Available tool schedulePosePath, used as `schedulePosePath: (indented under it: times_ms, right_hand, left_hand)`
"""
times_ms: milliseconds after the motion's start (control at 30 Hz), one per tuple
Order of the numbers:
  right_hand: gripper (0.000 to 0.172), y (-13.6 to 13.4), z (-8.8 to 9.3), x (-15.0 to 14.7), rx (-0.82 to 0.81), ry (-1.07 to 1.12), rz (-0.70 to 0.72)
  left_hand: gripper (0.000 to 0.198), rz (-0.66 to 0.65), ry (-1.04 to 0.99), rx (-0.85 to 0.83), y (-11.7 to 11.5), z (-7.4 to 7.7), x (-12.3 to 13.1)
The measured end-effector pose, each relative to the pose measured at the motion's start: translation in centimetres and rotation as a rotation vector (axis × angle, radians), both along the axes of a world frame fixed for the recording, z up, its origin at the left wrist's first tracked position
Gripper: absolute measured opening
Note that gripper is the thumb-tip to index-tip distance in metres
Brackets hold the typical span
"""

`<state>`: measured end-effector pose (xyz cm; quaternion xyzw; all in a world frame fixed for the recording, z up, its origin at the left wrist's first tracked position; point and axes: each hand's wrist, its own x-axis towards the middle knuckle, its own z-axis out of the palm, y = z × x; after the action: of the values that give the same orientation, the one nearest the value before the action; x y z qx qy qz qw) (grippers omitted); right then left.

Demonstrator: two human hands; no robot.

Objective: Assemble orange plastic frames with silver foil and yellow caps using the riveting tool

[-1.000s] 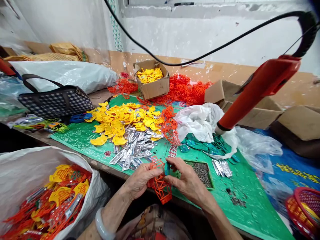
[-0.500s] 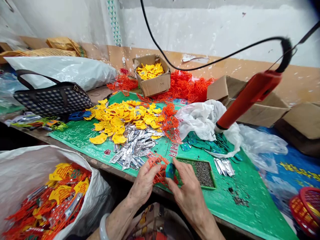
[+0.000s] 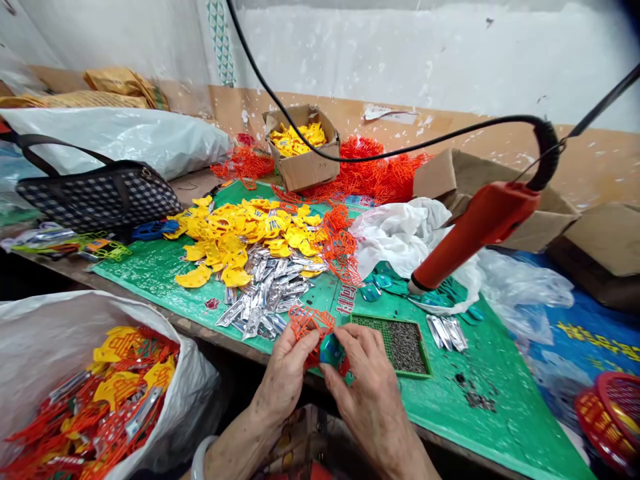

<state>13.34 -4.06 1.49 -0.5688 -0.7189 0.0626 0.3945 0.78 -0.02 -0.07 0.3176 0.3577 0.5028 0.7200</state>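
At the near edge of the green mat (image 3: 490,373), my left hand (image 3: 285,370) is closed on an orange plastic lattice piece (image 3: 307,322), thumb on top. My right hand (image 3: 367,380) pinches a small teal plastic piece (image 3: 331,349) against that lattice. Both hands meet just left of a shallow green tray of small dark screws (image 3: 403,345). A pile of yellow plastic pieces (image 3: 240,233) and a heap of silver strips (image 3: 265,293) lie beyond the left hand.
An orange electric screwdriver (image 3: 470,233) hangs on a black cable above teal pieces (image 3: 380,283) and a white plastic bag (image 3: 400,237). A white sack of finished pieces (image 3: 95,393) stands at lower left. A cardboard box (image 3: 303,150), checked handbag (image 3: 95,193) and red basket (image 3: 610,417) surround the mat.
The lattice piece has been turned from hanging below my hands to lying up over them on the mat edge. The hanging screwdriver has swung left and lower.
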Motion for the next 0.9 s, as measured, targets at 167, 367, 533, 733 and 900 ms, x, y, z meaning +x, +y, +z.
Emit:
schedulePosePath:
  times_ms: [167, 367, 533, 733, 900]
  right_hand:
    - [0.044, 0.1, 0.0, -0.3, -0.012, 0.042, -0.005]
    - [0.041, 0.1, -0.4, 0.5, -0.047, 0.112, -0.011]
    - [0.040, -0.1, -0.3, 0.6, -0.053, 0.133, -0.018]
    - [0.045, 0.3, 0.0, -0.2, -0.068, 0.087, -0.007]
    - [0.043, 0.7, -0.4, -0.1, -0.084, 0.103, -0.006]
  left_hand:
    - [0.022, -0.005, -0.025, -0.032, -0.2, 0.4, -0.2]
    - [0.027, -0.003, -0.090, -0.100, -0.2, 0.7, -0.2]
    - [0.026, 0.024, -0.091, -0.118, -0.4, 0.6, 0.1]
    - [0.019, 0.011, -0.116, -0.087, -0.5, 0.1, 0.2]
    - [0.017, 0.062, -0.130, -0.092, -0.4, -0.1, 0.4]
